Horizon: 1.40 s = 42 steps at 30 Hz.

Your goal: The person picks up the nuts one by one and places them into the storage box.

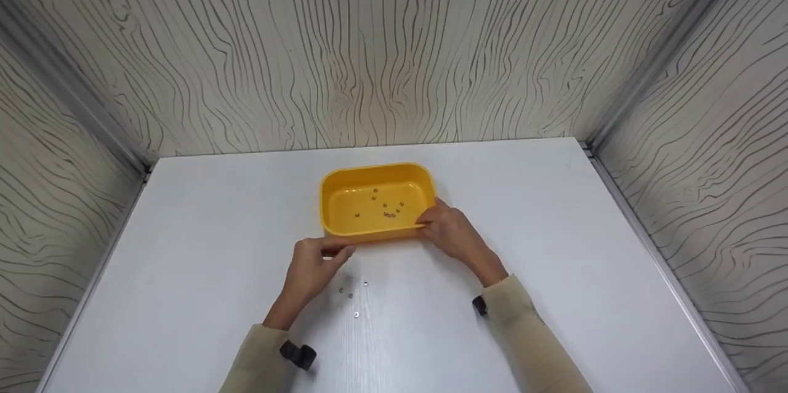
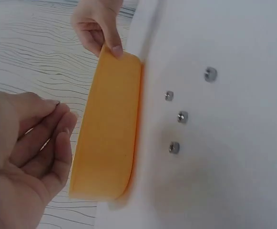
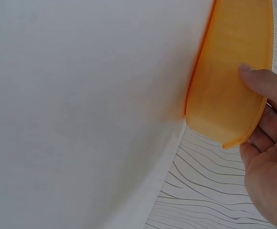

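A yellow plastic box (image 1: pixel 375 199) stands on the white table with several small metal nuts (image 1: pixel 389 215) on its floor. My right hand (image 1: pixel 452 231) grips its near right corner; the thumb (image 3: pixel 257 81) lies on the outer wall and the fingers curl over the rim. Just outside the near left corner is my left hand (image 1: pixel 314 270). Its thumb and fingertips pinch a tiny dark piece (image 2: pixel 57 102), mostly hidden, that looks like a nut. Several more nuts (image 2: pixel 182 117) lie loose on the table, below the left hand in the head view.
The white table (image 1: pixel 554 245) reaches to wood-grain patterned panels (image 1: pixel 375 48) at the back and both sides. Grey metal rails (image 1: pixel 652 54) run along the corners. A black wrist device (image 1: pixel 298 355) sits at the left sleeve.
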{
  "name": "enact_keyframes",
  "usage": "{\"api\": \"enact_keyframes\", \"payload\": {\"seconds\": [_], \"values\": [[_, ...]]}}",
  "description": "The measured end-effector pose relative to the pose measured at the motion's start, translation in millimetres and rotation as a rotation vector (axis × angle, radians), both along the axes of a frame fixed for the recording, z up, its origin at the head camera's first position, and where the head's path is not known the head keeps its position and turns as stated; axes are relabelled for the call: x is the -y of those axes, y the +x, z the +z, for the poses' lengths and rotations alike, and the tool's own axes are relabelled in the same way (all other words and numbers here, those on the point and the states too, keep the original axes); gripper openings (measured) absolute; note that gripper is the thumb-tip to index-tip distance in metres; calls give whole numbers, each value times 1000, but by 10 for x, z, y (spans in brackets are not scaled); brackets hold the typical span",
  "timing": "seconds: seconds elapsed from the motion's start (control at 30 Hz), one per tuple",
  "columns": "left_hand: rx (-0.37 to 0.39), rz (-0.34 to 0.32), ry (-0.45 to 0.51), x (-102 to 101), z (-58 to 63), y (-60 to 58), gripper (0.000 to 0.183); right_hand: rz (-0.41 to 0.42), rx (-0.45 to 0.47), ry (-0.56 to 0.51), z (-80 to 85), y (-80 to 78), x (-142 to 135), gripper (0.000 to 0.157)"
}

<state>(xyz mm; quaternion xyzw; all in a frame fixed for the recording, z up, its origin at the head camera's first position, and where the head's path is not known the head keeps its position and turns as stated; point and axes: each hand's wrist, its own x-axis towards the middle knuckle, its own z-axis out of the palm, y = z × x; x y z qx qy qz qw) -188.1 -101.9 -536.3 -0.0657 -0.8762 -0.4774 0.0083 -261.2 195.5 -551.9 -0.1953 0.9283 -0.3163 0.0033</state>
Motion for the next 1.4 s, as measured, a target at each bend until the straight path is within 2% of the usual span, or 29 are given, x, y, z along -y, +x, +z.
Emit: {"api": "enact_keyframes", "payload": {"seconds": [0.17,0.33,0.43,0.6,0.77,0.9,1.17,1.4], "values": [[100,90,213,-19,29,-158,14,-18,14,-2,4,-2,-6,15],[169,143,380,-45,39,-325,17,-6,9,-11,-4,-15,-10,15],[190,182,445,-70,51,-423,20,1,14,-15,-5,-25,-10,17],[211,224,469,-128,75,-570,25,-8,39,-26,0,-34,-5,18],[251,252,535,-183,100,-701,26,-1,47,-39,0,-45,-3,19],[278,272,542,-218,124,-784,25,-5,52,-38,0,-48,2,19],[378,296,530,-264,142,-908,25,-23,71,-27,1,-24,3,19],[367,316,508,-290,124,-946,19,-19,27,-15,-12,-22,15,14]]}}
